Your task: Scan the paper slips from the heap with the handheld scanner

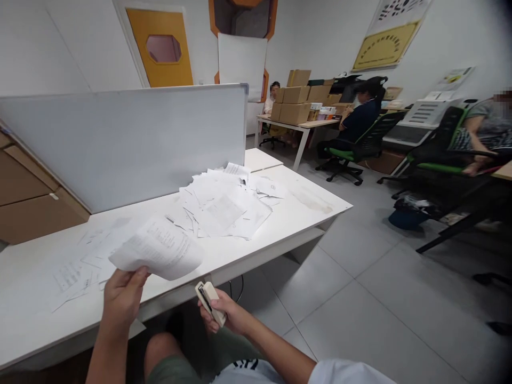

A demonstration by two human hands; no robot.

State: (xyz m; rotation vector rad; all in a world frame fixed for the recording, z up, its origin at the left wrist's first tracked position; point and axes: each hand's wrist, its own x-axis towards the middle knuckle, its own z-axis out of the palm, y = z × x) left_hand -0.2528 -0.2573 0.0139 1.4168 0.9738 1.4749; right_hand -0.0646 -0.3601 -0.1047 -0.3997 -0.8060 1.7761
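I am holding loose printed sheets (160, 248) just over the near edge of the surface (280, 234). They are light and floppy, curling under their own weight, so they seem best taken by an edge, where a firm pinch keeps them from sagging. My left hand (122, 296) is pinching them along their lower edge, with the thumb on top. My right hand (226, 314) is wrapped around a cream stapler (210, 304), its fingers curled about the body, and is sitting just below the near edge of the surface, above my lap. The stapler looks small, stiff and hard, and its body suits a closed grip in the palm. The hands are well apart, and the sheets are not touching the stapler.

On the surface, a pile (224, 205) of paper is lying in a messy heap toward the far side, and more sheets (76, 272) are lying spread toward the left end. A white divider (120, 149) is standing along the far edge of the surface. Beyond the surface, cardboard boxes (294, 104) are stacked on a second surface (298, 124), a person (360, 114) is sitting in a green chair, and another person (484, 133) is sitting off to the right.
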